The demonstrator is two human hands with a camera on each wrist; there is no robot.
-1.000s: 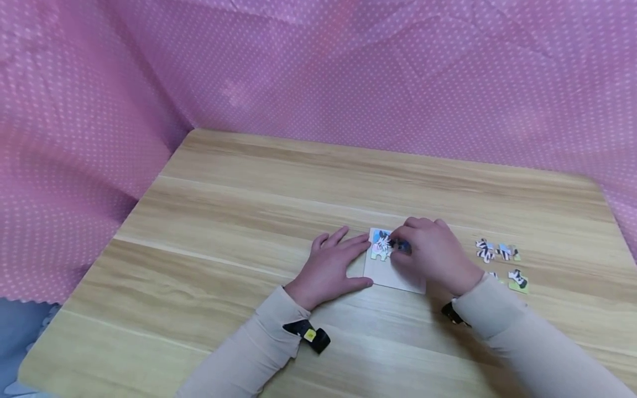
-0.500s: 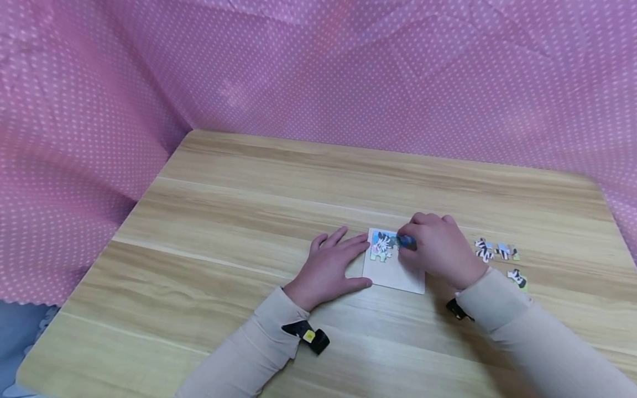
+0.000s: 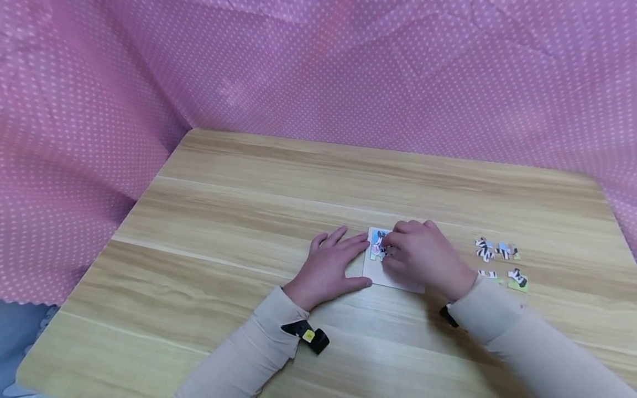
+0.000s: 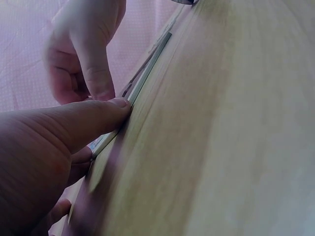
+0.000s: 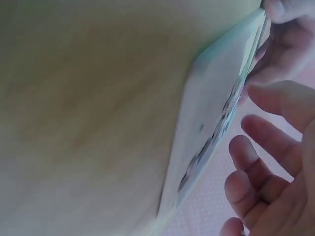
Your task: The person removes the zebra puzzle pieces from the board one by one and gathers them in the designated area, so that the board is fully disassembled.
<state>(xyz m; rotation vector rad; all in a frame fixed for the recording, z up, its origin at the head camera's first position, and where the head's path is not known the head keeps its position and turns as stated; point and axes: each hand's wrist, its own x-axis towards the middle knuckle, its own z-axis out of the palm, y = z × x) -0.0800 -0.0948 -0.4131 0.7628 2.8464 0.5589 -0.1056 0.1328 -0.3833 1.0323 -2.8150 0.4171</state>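
A small rectangular puzzle board point(image 3: 385, 279) lies flat on a wooden table point(image 3: 249, 221), a little right of centre and near the person. Its long axis runs away from the person toward the pink dotted backdrop point(image 3: 348, 72), tilted slightly to the left at the far end. In its far left corner sit joined puzzle pieces point(image 3: 376, 245) showing a cartoon zebra on blue and green.

The left hand point(image 3: 330, 265) lies flat on the table just left of the board, fingers straight and spread. Its fingertips touch the board's left edge and the thumb rests at the near left corner; the left wrist view shows a fingertip pressed against the board's thin edge point(image 4: 142, 83).

The right hand point(image 3: 423, 254) covers the right and middle of the board, fingers bent down onto the zebra pieces. Whether it pinches a piece or only presses cannot be told; in the right wrist view its fingers point(image 5: 266, 135) hang loosely curled beside the board.

Loose zebra pieces point(image 3: 497, 251) lie on the table well to the right of the board.
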